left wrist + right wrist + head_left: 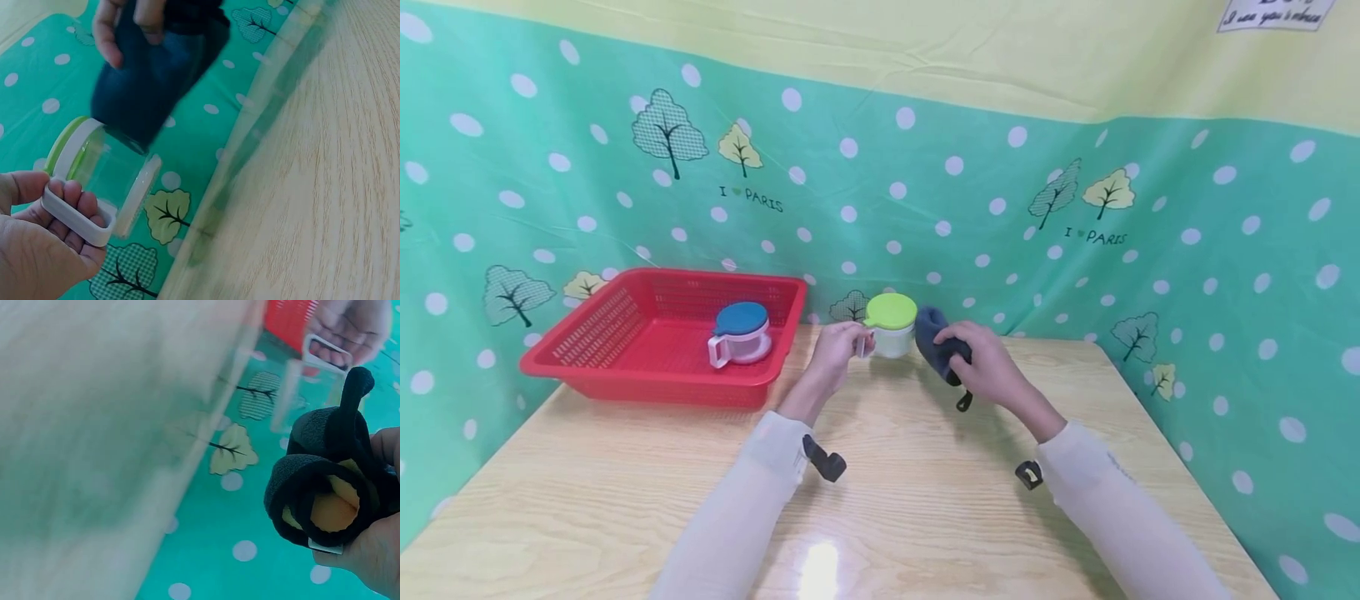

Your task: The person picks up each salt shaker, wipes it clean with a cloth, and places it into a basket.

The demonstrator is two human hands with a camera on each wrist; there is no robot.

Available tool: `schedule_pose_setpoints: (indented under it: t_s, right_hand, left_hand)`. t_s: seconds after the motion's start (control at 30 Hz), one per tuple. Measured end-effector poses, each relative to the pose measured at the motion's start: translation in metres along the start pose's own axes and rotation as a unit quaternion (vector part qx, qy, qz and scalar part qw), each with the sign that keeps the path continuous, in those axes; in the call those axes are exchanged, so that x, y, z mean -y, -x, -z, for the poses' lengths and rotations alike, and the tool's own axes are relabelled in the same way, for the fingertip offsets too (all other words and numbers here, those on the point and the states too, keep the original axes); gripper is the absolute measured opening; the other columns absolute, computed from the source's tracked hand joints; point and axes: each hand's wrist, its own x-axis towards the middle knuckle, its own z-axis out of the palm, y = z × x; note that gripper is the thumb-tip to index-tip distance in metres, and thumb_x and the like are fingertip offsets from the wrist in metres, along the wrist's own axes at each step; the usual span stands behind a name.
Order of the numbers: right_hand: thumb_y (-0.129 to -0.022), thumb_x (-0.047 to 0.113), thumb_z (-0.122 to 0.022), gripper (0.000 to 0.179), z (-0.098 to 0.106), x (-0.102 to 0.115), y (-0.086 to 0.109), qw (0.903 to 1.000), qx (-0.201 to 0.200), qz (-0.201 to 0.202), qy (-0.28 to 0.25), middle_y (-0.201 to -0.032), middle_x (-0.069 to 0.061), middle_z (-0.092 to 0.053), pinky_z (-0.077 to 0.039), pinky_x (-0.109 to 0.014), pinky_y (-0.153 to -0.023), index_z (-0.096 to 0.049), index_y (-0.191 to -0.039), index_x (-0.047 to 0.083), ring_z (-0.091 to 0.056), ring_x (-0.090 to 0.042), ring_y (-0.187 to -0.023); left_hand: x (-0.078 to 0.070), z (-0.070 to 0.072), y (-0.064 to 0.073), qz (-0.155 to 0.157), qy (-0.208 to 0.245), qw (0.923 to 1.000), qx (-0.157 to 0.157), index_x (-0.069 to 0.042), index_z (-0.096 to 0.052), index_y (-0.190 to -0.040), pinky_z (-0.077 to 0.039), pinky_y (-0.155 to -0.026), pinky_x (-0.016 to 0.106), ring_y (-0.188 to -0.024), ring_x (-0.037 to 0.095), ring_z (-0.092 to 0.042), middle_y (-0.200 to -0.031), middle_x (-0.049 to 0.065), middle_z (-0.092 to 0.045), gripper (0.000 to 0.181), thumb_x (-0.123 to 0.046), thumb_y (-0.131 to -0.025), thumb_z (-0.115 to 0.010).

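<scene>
My left hand [833, 354] grips the white handle [78, 215] of a clear seasoning jar with a lime-green lid [891, 310]. In the head view the jar is upright near the back edge of the table. My right hand [988, 365] holds a dark blue-grey cloth mitt [931, 337] right beside the jar; the mitt's tip overlaps the jar in the left wrist view. Black trim, a hanging loop [356, 387] and a yellowish lining [334, 512] show at the mitt's open end, its cuff bunched in the fingers.
A red plastic basket [662, 379] stands at the back left of the wooden table [910, 500]. Inside it sits a similar jar with a blue lid [742, 319]. A green polka-dot cloth [925, 192] hangs behind the table and along its right side.
</scene>
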Motion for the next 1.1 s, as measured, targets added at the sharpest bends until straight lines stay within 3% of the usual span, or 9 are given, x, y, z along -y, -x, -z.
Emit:
schedule_pose_setpoints:
  t_s: [0.17,0.5,0.63,0.8,1.1]
  right_hand:
    - [-0.086,-0.011,-0.061,0.032,0.000,0.003,-0.001,0.9998,-0.004,0.020,0.004,-0.119,-0.016,-0.067,-0.046,-0.056,-0.099,-0.070,-0.112,0.008,-0.060,-0.036,-0.118]
    - [-0.085,-0.010,-0.064,0.032,-0.011,0.016,0.009,0.9955,0.064,0.066,0.022,-0.118,-0.014,-0.071,-0.047,-0.055,-0.098,-0.070,-0.109,0.009,-0.063,-0.034,-0.115]
    - [-0.086,-0.010,-0.062,0.031,-0.002,0.020,0.006,0.9970,0.046,0.058,0.023,-0.119,-0.015,-0.070,-0.050,-0.052,-0.092,-0.070,-0.109,0.009,-0.062,-0.035,-0.113]
    - [-0.086,-0.010,-0.062,0.031,0.005,0.023,0.003,0.9983,0.018,0.053,0.013,-0.122,-0.014,-0.069,-0.045,-0.050,-0.086,-0.071,-0.107,0.011,-0.058,-0.037,-0.111]
    - [-0.084,-0.011,-0.063,0.033,-0.016,0.023,0.006,0.9937,0.073,0.080,0.029,-0.114,-0.009,-0.072,-0.047,-0.053,-0.098,-0.071,-0.106,0.012,-0.064,-0.030,-0.112]
  left_hand:
    - [-0.001,0.001,0.001,-0.001,0.001,1.0000,-0.002,0.008,-0.068,-0.089,-0.051,-0.079,0.031,-0.077,0.020,-0.061,-0.077,0.009,-0.064,0.015,0.001,-0.096,-0.056]
    - [0.000,0.002,-0.003,0.000,0.015,0.9999,-0.004,0.010,-0.068,-0.091,-0.052,-0.077,0.030,-0.074,0.018,-0.062,-0.074,0.007,-0.064,0.016,0.002,-0.096,-0.056]
    - [0.000,0.002,-0.003,0.003,0.019,0.9998,-0.002,0.006,-0.068,-0.086,-0.052,-0.076,0.029,-0.073,0.018,-0.062,-0.073,0.007,-0.064,0.017,0.002,-0.096,-0.056]
    - [-0.002,0.003,-0.003,0.008,0.017,0.9998,-0.004,0.002,-0.068,-0.081,-0.052,-0.075,0.029,-0.072,0.017,-0.062,-0.072,0.007,-0.063,0.018,0.002,-0.096,-0.056]
    - [-0.003,0.001,-0.002,0.009,0.013,0.9999,-0.006,0.003,-0.068,-0.082,-0.052,-0.072,0.028,-0.071,0.017,-0.061,-0.072,0.007,-0.063,0.017,0.001,-0.094,-0.056]
